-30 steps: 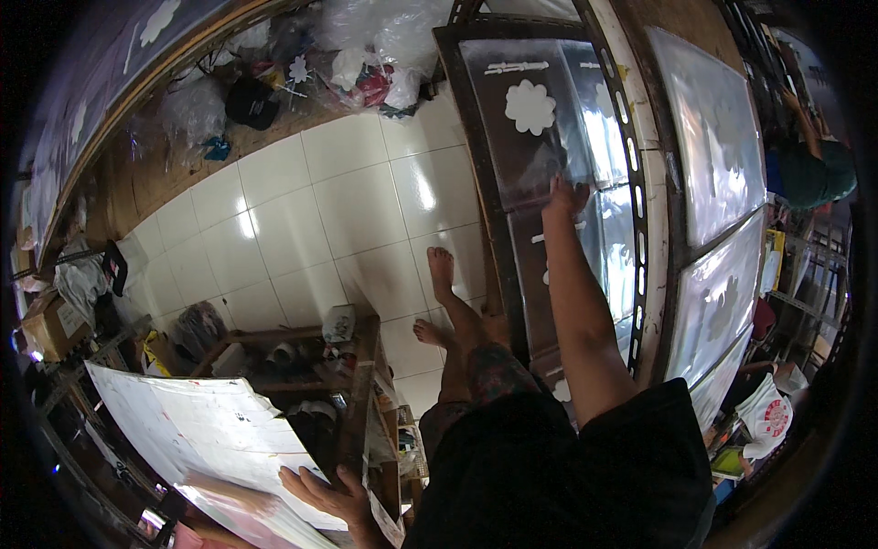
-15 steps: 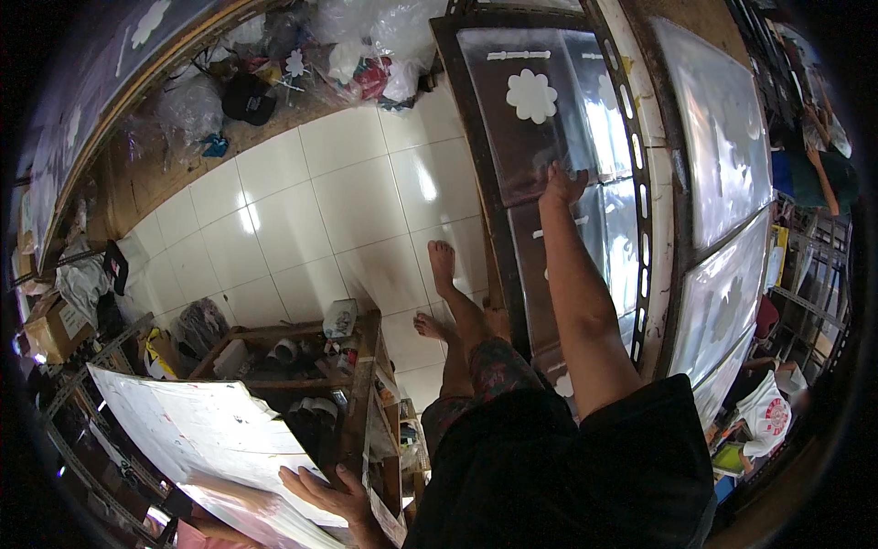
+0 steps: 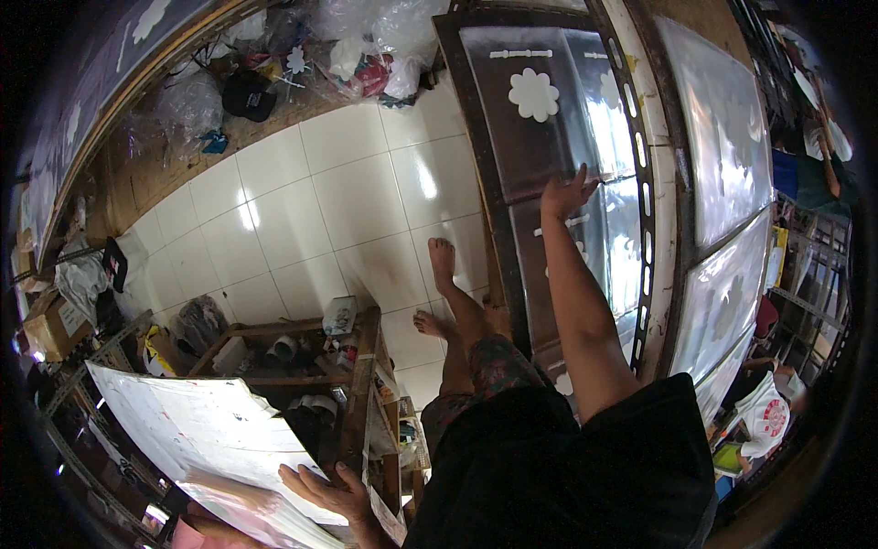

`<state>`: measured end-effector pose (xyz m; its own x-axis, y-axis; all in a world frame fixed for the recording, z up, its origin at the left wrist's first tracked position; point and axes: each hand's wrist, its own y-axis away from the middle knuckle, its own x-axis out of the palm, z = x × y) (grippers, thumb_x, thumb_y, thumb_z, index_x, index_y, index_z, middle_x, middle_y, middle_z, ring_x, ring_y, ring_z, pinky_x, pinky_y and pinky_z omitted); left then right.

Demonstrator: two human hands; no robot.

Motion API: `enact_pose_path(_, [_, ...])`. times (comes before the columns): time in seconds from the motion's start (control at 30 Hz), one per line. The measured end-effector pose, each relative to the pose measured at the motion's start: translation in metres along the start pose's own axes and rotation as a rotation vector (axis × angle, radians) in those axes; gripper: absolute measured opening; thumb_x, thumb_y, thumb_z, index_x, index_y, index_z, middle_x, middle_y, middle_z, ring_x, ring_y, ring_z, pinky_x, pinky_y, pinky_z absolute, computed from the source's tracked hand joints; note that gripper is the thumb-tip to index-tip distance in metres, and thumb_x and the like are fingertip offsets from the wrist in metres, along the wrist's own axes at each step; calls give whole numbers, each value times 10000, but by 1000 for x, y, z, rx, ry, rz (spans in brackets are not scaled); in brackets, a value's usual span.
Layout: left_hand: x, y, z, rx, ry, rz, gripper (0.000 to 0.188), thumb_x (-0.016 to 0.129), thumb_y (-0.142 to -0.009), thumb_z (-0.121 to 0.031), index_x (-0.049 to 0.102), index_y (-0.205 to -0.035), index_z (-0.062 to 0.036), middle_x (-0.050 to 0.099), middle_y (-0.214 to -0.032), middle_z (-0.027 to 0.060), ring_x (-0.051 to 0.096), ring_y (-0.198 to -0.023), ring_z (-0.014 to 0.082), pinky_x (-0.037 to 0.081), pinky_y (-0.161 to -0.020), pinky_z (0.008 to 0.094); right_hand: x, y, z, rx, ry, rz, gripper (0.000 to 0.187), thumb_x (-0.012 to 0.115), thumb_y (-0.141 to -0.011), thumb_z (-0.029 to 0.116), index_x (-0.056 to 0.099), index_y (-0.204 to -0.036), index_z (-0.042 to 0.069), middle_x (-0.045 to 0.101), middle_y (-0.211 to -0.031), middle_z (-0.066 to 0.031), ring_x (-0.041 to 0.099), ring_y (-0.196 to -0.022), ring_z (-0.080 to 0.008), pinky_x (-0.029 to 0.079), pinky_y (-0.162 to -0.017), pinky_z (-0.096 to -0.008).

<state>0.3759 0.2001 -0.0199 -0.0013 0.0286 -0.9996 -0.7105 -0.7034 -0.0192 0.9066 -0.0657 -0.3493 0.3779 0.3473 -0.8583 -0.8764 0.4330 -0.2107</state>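
My right hand [image 3: 569,195] is over a dark table holding glossy clear plastic sheets [image 3: 521,151]. Its fingers are apart, with nothing visible in them; whether it touches the plastic I cannot tell. Just beyond it, a white flower-shaped print [image 3: 533,95] and a narrow white strip [image 3: 520,54] show on the sheet. Down at the lower left, my left hand [image 3: 322,489] has its fingers stretched out at the edge of a white board [image 3: 201,416]. A pile of clear sheets [image 3: 242,501] lies on that board.
A wooden cabinet [image 3: 366,366] with tools and containers stands left of my legs. Bagged plastic and cloth [image 3: 375,73] fill the far shelf. To the right, a second table bears more shiny sheets [image 3: 718,137]. Other people [image 3: 764,416] are at the right rim.
My right hand has drawn slightly nearer to me over the plastic sheet and turned, its fingers now pointing up and right. My left hand has stayed in place.
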Motion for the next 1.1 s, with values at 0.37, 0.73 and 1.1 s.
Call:
enact_pose_path(0.37, [1,-4,1,13,-16,-12,602,541,-1000,-356,368,-1473,-27,314,-1545,313,317,-1414,528,281,-1119,650,-2,5,-11,-259,187,476,446,667,-847,199,640,-1291,168,510,-1428,-160,406,-1374,-392,277,-1119,-610])
enact_pose_path(0.73, [-8,6,-2,-71,238,-5,713,721,-807,-218,443,-1428,-4,348,-1529,322,312,-1413,535,221,-1164,633,-57,83,-5,-410,-204,540,478,606,-896,82,550,-1370,54,556,-1385,-218,477,-1316,-408,364,-1116,-476])
enact_pose_path(1.1, [-30,65,21,19,819,-397,459,703,-856,-108,586,-1294,-32,549,-1390,188,521,-1279,375,410,-1092,458,-110,258,-75,-758,-444,1260,278,543,-978,43,583,-1235,-54,657,-1077,-162,645,-976,-239,546,-813,-355])
